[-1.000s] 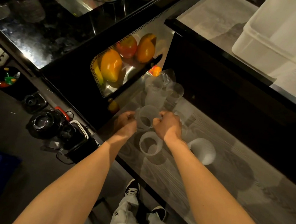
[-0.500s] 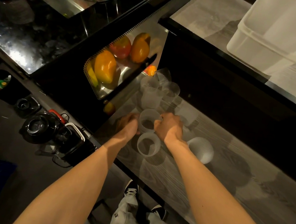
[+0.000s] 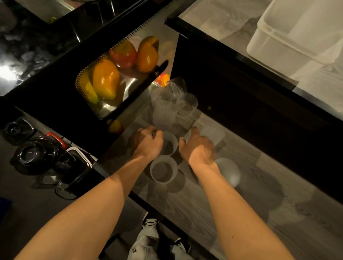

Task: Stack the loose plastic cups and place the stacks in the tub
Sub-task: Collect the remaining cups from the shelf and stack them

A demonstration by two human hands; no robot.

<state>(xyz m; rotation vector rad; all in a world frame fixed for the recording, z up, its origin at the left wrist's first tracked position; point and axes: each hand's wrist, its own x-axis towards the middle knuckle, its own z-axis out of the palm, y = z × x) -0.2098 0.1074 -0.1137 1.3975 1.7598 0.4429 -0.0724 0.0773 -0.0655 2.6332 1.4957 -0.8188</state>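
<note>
Several clear ribbed plastic cups stand on a low grey wood-grain shelf [image 3: 243,204]. My left hand [image 3: 148,142] curls its fingers round the left side of one upright cup [image 3: 171,146]. My right hand [image 3: 198,149] lies just right of that cup, blurred, its fingers stretched forward towards another cup [image 3: 213,133]. An upright cup [image 3: 163,169] stands nearer me, between my wrists. One cup [image 3: 228,174] lies on its side to the right. More cups [image 3: 164,112] cluster behind. The white tub [image 3: 286,46] sits on the upper counter at far right.
A perforated metal tray [image 3: 91,71] with mangoes and other fruit sits left of the cups. A black shelf edge [image 3: 260,76] overhangs the cups' shelf. Black blender parts [image 3: 32,153] lie on the floor at left. My feet show below.
My right hand has let go of the middle cup's rim and shifted right and forward with fingers straightened. My left hand has closed in on that cup's left side.
</note>
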